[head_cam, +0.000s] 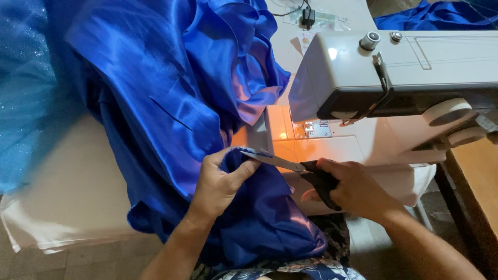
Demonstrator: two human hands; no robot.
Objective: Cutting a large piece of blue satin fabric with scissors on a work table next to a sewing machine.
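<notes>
Scissors (290, 168) in right hand (355, 189), blades at satin (171, 103) pinched by left hand (220, 181)

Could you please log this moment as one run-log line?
left hand: pinches blue satin fabric edge | right hand: holds black-handled scissors, blades at that edge | sewing machine: behind

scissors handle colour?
Black; the scissors handles sit in the right hand, head view.
</notes>
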